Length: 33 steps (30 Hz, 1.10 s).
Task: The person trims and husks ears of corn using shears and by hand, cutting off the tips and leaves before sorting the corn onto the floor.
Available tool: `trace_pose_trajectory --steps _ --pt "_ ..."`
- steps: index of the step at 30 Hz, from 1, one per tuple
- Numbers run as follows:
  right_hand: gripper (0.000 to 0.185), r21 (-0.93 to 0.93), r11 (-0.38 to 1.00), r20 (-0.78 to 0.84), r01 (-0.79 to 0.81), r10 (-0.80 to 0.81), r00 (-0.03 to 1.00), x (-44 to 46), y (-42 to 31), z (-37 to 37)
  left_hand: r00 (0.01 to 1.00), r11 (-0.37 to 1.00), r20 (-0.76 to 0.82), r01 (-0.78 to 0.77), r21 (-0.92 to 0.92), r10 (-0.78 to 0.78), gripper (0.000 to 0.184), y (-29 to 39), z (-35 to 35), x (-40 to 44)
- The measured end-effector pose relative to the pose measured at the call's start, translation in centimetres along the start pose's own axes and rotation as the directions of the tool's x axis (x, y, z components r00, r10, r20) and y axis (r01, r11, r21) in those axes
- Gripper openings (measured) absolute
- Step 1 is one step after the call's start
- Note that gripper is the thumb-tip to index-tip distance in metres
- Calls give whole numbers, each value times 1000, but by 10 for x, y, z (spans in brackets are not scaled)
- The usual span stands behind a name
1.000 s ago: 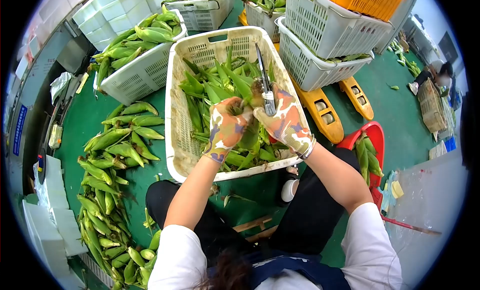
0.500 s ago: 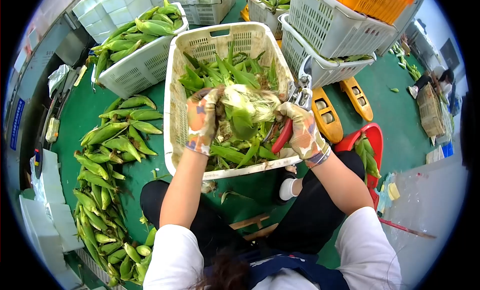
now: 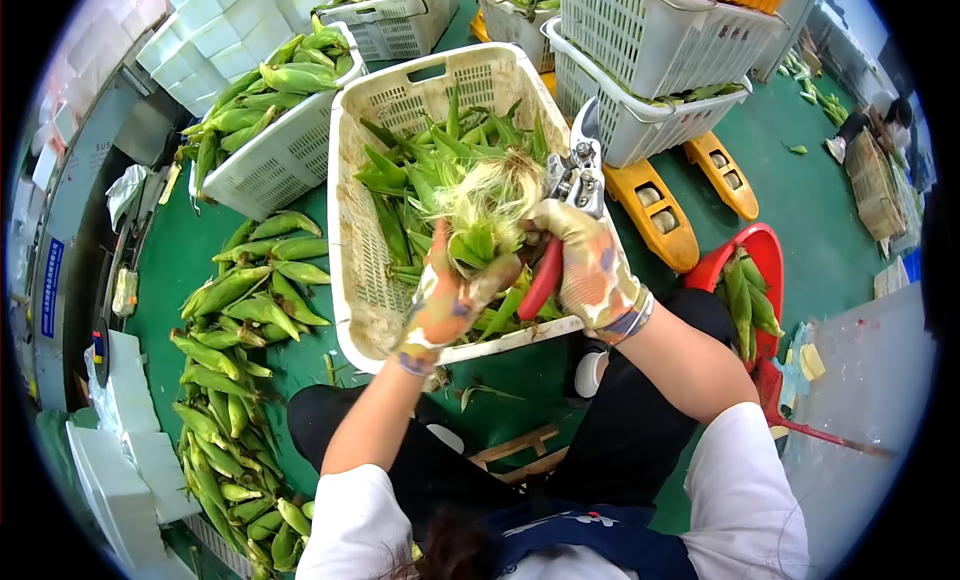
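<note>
In my right hand (image 3: 595,275), gloved in a camouflage pattern, are pruning shears (image 3: 578,180). Their metal blades point up and away, and a red handle shows below the fingers. My left hand (image 3: 440,300), gloved alike, has thumb and fingers around a bunch of green corn husk (image 3: 478,244) with pale silk (image 3: 487,195) spilling over it. Whether a cob is inside is hidden. Both hands are above the near part of a dirty white plastic crate (image 3: 353,270), which holds many loose green husks (image 3: 395,165).
Unhusked corn ears (image 3: 225,365) lie piled on the green floor at left. Another crate (image 3: 270,155) of corn stands behind them. Stacked crates (image 3: 650,135) and a yellow pallet jack (image 3: 655,215) are at right, near a red dustpan (image 3: 765,255) with husks. A person (image 3: 885,130) sits far right.
My left hand has turned and dropped lower and nearer, its thumb now across the husk. The silk bunch hangs more loosely between the hands. The shears have shifted slightly left.
</note>
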State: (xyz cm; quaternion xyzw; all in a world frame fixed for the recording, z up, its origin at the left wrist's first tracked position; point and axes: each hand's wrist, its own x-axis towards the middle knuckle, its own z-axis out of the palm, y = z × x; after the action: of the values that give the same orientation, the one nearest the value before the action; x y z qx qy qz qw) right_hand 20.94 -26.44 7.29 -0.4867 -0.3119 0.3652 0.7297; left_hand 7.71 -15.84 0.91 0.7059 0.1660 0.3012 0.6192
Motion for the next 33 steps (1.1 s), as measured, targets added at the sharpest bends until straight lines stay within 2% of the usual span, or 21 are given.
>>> trace_pose_trajectory --steps 1,3,5,6,8,10,11,12,14,16,18,21,22,23,25,26,28,29,30,32,33 --pt "13 -126 990 10 -60 62 998 0 -5 1 960 988 -236 -157 -5 151 81 -21 11 -1" --pt "22 -332 940 -1 83 -89 996 -7 1 11 843 963 -484 -268 3 236 62 10 27 14" --pt "23 -349 922 39 168 -165 986 -4 0 17 812 869 -419 -203 451 406 40 -9 0 34" --pt "20 -147 988 19 45 -42 999 0 3 18 833 807 -400 -90 584 382 33 -11 -12 37" --pt "20 212 959 -15 -188 196 981 3 -2 28 871 688 -395 97 720 291 24 -6 -31 42" --pt "19 247 944 -36 -220 236 971 10 -6 25 861 945 -446 -108 308 244 25 -3 -43 41" --pt "20 292 930 -59 -225 253 966 11 -10 26 855 975 -470 -210 75 220 25 0 -49 41" --pt "19 262 926 -32 -271 289 957 14 -9 18 861 912 -508 -232 -339 30 28 1 -54 44" --pt "19 265 921 -59 -287 313 948 18 0 12 870 677 -466 -247 -693 -160 31 26 -50 43" --pt "20 261 928 -88 -266 297 951 21 13 6 797 905 -544 8 -425 -262 37 51 -37 36" --pt "21 79 983 -101 -165 173 980 22 19 5 786 900 -566 -27 -434 -249 39 49 -31 35" --pt "22 73 961 -68 -267 272 960 26 5 18 728 949 -646 16 -316 -227 49 42 -24 31" --pt "21 -300 954 61 28 -10 998 25 -2 23 753 890 -644 -194 -413 -135 49 41 -22 37" --pt "22 -217 975 68 42 -27 997 25 -7 30 751 936 -642 -93 -338 -157 48 41 -15 32" --pt "26 163 987 27 -4 0 1000 33 8 39 746 978 -635 116 -173 -201 47 57 2 24" --pt "31 -35 998 -27 58 -59 998 34 11 41 811 764 -525 -160 -625 -259 47 28 -6 27" --pt "32 -154 988 -89 2 -15 996 43 15 39 778 980 -613 23 -197 -141 42 19 3 25" --pt "32 -266 962 -157 -60 18 987 46 13 39 755 991 -651 131 29 -81 39 15 8 24" --pt "34 -165 986 -111 -3 -15 994 44 9 38 819 752 -512 -162 -639 -259 33 10 7 22" --pt "31 -224 974 4 44 -44 999 44 7 27 820 655 -549 -326 -681 -162 26 -9 19 29" --pt "29 -227 970 40 83 -75 996 45 14 19 820 800 -568 -294 -523 -69 27 -22 20 27"
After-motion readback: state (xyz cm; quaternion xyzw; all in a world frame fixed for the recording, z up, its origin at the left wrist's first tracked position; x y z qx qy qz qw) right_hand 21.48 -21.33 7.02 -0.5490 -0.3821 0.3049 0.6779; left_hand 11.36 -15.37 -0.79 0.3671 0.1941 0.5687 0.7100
